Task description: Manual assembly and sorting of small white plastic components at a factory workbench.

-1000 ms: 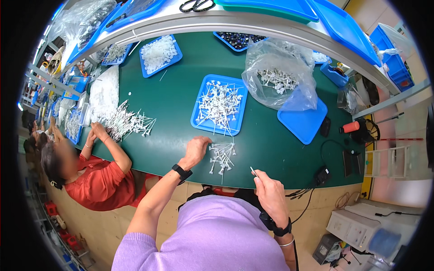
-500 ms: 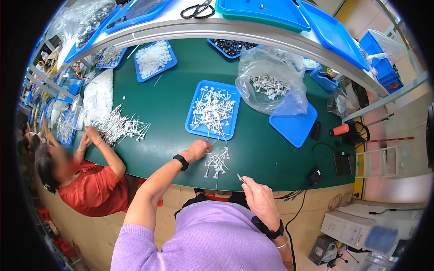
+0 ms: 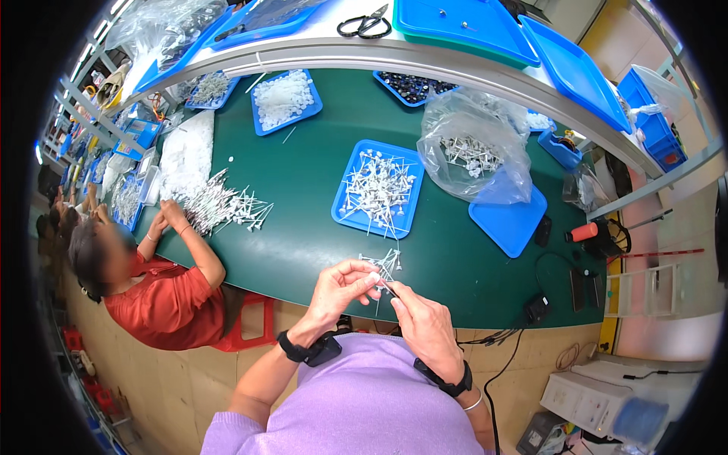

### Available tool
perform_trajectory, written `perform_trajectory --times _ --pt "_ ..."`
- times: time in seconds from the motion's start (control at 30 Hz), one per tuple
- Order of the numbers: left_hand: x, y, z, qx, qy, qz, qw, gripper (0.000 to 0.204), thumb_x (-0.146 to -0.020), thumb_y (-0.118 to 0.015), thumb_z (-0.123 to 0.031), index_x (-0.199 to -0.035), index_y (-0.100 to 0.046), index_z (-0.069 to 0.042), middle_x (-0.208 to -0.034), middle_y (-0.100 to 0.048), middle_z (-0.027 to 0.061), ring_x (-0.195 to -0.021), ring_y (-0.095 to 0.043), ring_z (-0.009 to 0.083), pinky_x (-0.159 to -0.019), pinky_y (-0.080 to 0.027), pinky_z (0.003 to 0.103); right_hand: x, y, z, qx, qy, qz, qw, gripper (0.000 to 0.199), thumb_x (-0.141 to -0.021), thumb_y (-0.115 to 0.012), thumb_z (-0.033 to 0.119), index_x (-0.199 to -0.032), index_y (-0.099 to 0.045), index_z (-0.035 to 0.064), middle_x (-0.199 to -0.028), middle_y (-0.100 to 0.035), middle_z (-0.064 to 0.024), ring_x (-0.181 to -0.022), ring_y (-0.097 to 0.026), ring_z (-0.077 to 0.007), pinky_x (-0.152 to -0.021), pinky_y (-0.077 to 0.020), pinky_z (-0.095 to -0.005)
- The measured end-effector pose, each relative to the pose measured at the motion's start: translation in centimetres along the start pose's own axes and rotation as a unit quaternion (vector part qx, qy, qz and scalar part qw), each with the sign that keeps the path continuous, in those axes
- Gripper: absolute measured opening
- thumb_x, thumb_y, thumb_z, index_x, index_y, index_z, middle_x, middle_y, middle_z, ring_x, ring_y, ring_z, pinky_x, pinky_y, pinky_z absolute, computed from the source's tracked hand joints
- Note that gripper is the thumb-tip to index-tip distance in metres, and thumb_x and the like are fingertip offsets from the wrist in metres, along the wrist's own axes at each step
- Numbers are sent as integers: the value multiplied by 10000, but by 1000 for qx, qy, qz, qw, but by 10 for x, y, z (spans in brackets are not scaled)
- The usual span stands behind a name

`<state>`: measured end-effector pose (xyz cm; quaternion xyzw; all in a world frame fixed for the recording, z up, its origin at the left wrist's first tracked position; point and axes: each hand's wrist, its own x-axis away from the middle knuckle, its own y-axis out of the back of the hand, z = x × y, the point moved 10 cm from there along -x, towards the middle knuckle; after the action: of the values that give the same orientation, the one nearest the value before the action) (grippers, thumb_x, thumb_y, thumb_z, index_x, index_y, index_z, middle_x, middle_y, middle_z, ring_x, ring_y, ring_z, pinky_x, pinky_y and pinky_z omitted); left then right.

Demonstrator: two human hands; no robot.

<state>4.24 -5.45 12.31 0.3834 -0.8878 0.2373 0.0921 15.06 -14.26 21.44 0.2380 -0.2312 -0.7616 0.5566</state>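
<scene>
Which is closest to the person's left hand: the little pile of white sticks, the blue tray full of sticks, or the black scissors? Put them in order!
From the left hand:
1. Small pile of white sticks, just beside it.
2. Blue tray of sticks, mid-table.
3. Black scissors, on the far shelf.

Small pin hidden between fingertips

The white pin (image 3: 385, 287) is mostly covered by the left hand (image 3: 339, 288) and right hand (image 3: 423, 327); its shape is too small to tell.
</scene>
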Motion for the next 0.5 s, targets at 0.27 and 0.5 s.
perform_trajectory --times 0.27,0.5 --pt "16 -4 -11 6 -24 -60 998 307 -941 -631 -126 -1212 -618 16 -1045 -695 126 -891 -691 172 -724 -559 260 -3 3 18 82 46 -15 995 304 -892 -598 90 -1195 -574 101 -758 -641 -114 -618 -639 -325 -526 -496 -418" --pt "26 -8 -19 7 -44 -71 996 308 -939 -627 -102 -1216 -607 33 -1096 -685 143 -938 -693 187 -748 -565 264 -4 0 20 96 52 -3 994 325 -877 -612 64 -1200 -589 88 -748 -635 -119 -632 -641 -319 -534 -497 -406"
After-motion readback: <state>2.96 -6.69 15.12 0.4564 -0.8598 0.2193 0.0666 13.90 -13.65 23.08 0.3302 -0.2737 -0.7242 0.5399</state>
